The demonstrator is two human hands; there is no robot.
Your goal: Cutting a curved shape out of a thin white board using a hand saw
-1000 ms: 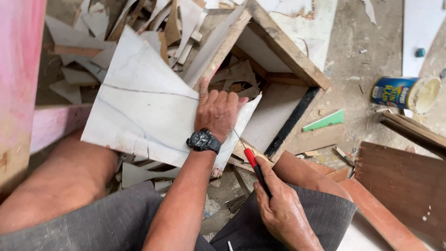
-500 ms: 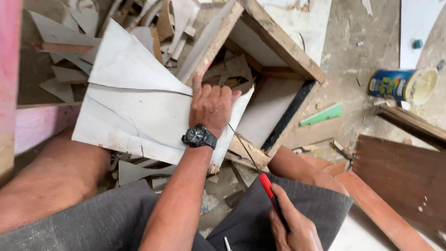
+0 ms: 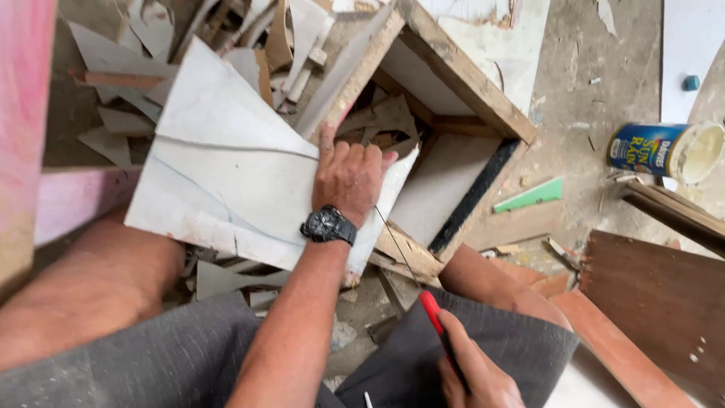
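Left hand [image 3: 349,177] lies flat, fingers spread, pressing the white laminate sheet [image 3: 226,181] at frame centre-left onto the wooden box frame [image 3: 461,75]. Right hand [image 3: 476,370], lower centre, grip clenched on red-handled cutter [image 3: 442,332], blade off the sheet. Step judged: scoring the sheet. Next stroke needs blade returned to the line, sheet pinned

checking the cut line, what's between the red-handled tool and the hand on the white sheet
In the head view, between the red-handled tool and the left hand on the white sheet lie the sheet's lower edge and the wooden frame's rail.
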